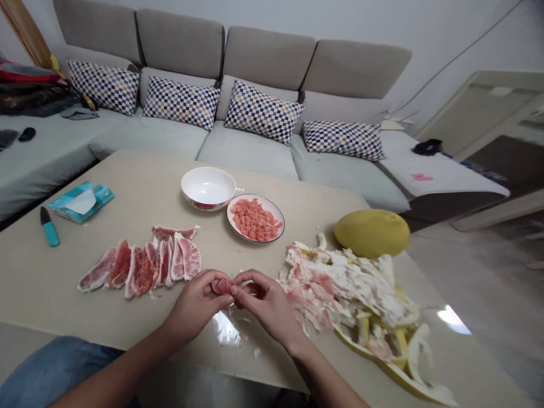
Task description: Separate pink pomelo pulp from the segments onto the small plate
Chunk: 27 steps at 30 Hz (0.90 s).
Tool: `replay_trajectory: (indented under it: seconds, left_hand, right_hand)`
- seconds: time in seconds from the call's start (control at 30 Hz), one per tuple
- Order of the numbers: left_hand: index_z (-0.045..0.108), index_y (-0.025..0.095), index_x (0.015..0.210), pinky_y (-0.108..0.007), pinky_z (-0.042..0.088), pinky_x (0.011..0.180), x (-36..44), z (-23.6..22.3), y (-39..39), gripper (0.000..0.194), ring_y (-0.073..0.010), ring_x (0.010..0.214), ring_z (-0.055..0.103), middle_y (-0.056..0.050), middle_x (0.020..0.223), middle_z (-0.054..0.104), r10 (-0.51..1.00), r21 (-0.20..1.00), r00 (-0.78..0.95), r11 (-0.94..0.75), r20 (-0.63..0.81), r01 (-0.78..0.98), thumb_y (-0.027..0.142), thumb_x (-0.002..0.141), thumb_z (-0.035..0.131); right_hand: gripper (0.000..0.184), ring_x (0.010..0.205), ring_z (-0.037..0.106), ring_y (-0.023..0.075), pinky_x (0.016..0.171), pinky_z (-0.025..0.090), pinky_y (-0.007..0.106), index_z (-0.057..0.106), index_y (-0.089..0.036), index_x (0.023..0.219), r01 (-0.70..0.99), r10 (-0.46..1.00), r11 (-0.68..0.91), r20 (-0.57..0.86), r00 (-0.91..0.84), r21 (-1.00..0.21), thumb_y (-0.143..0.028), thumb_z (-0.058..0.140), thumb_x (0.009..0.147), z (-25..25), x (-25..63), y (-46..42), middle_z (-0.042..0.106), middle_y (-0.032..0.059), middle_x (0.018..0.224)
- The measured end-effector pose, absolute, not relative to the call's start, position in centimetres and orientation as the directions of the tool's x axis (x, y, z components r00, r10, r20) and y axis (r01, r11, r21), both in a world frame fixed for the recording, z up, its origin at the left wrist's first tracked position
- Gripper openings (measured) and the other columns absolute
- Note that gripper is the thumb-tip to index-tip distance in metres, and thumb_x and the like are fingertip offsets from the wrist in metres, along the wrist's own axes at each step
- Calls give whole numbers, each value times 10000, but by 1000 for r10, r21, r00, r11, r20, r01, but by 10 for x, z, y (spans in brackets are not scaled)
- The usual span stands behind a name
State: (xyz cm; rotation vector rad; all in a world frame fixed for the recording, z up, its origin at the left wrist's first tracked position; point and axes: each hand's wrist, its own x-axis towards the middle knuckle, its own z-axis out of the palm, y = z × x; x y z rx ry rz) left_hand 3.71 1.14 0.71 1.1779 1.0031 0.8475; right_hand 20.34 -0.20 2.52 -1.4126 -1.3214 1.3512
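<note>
Left hand [199, 300] and right hand [266, 303] both pinch one small pink citrus segment [221, 287], in front of the round dark-rimmed white plate [275, 211] of pink pulp pieces [255, 220]. Relative to plate: white ceramic bowl [208, 184] behind-left, row of white-skinned pink wedges [147, 266] front-left, oval yellow fruit [372, 232] right, white-and-yellow peel heap [361, 289] front-right. Plate sits on glossy beige worktop [140, 192].

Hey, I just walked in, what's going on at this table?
Someone is handling pomelo with bare hands: the left hand and right hand hold a pink pomelo piece between them, just above the table. To the left lies a row of pomelo segments with pale membrane on them. Ahead, loose pulp pieces fill a plate beside a white bowl. To the right are a heap of peel and membrane and an unpeeled pomelo.
</note>
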Motion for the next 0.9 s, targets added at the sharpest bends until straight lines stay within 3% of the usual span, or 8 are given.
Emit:
replay_trajectory:
  seconds: [0.1,0.27,0.5,0.7,0.9]
  left_hand:
    - [648,185,883,-273,504,684,37,6,12,196,-165,732,611,1,780,620,900,961,366,271,-236,-47,162,691,678]
    - [675,193,892,-281,507,735,37,7,11,213,-191,836,620,-25,885,655,931,981,310,191,-195,43,154,683,687]
    - [581,199,852,-259,500,704,38,4,13,195,-149,736,631,43,720,610,909,958,357,268,-215,-105,164,704,702]
    - [576,200,859,-296,517,726,36,1,15,174,-173,758,669,9,775,677,900,947,398,268,-179,-178,245,750,705]
    - [579,195,852,-278,510,719,37,-1,13,175,-156,751,651,2,806,671,911,948,366,267,-189,-174,217,743,713]
  right_hand:
    - [289,544,569,113,539,420,209,631,-164,831,92,955,-245,-257,-149,-965,-433,710,762,24,205,-2,620,-19,561]
    - [298,545,568,117,520,412,209,645,-168,863,143,967,-196,-215,-136,-970,-440,713,762,20,206,-2,630,-14,592]
    - [310,591,599,123,576,475,245,693,-164,823,3,979,-163,-162,-120,-987,-462,725,743,13,205,-1,635,10,727]
    - [338,571,614,135,588,490,251,678,-167,796,-67,970,-234,-228,-80,-970,-493,738,725,12,203,-4,648,-1,621]
    - [332,517,591,120,559,477,235,641,-164,780,-117,969,-244,-238,-69,-963,-477,742,730,4,203,-6,634,-16,549]
